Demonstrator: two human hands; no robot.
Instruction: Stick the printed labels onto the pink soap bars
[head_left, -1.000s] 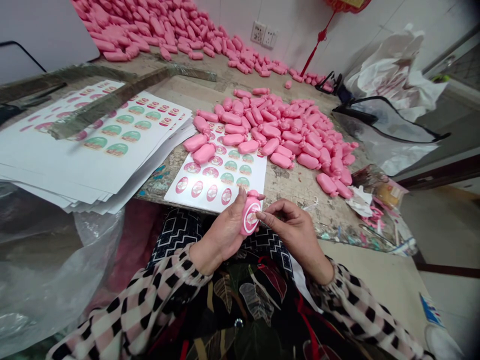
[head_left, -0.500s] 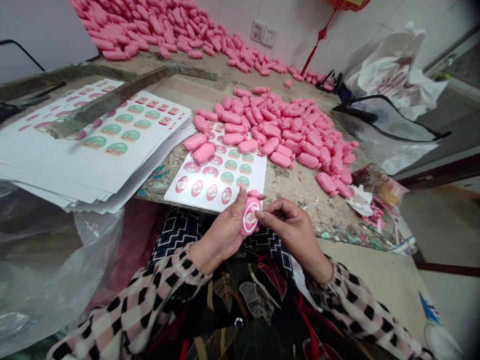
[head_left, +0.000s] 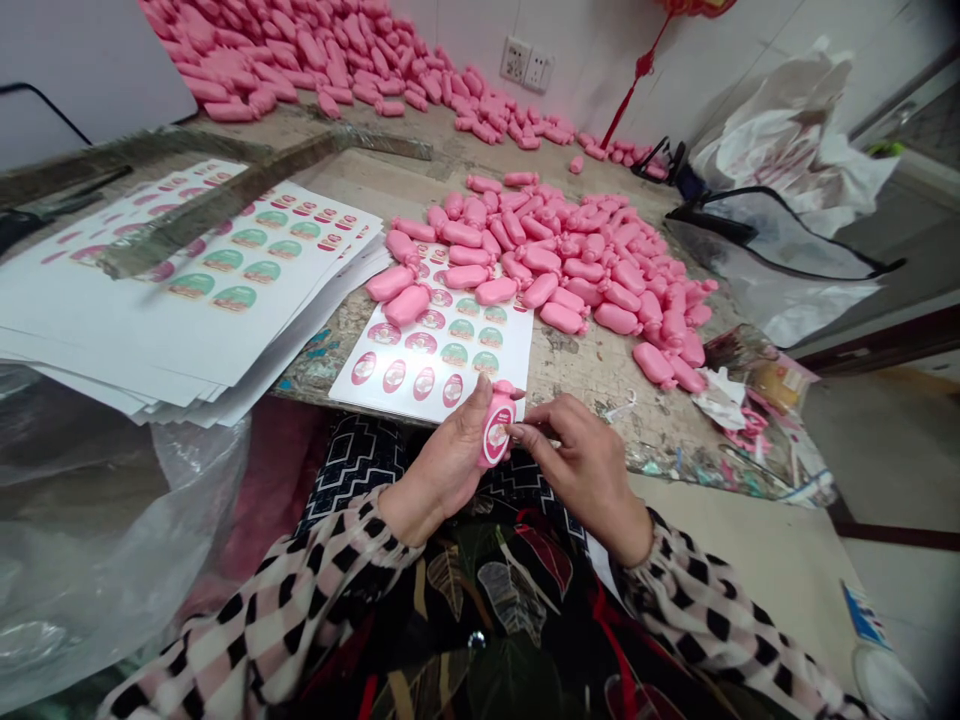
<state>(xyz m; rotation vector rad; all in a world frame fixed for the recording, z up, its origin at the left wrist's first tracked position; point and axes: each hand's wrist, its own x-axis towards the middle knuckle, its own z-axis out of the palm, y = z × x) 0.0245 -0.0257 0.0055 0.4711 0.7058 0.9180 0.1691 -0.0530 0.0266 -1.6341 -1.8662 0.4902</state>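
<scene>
My left hand (head_left: 450, 455) is closed round a small pink bottle-shaped piece (head_left: 491, 455), held upright just off the table's front edge. An oval pink-and-white sticker (head_left: 496, 432) is on its front face. The thumb tip of my right hand (head_left: 585, 460) touches this sticker at its right side. The right fingers are curled in; whether anything is pinched between them is hidden. Behind my hands a sticker sheet (head_left: 409, 395) lies on the table, with oval pink and green labels. Several pink pieces (head_left: 495, 291) rest on its far part.
A heap of pink pieces (head_left: 585, 250) covers the table's middle, with a larger pile (head_left: 300, 50) against the wall. A stack of sticker sheets (head_left: 217, 350) stands at left under a worn bar (head_left: 210, 205). Plastic bags hang at left (head_left: 97, 560) and lie at right (head_left: 787, 270).
The pink piece has turned slightly in my left hand and shifted a little left, showing more of its lettering. My right thumb stays at the sticker, the hand slightly further left.
</scene>
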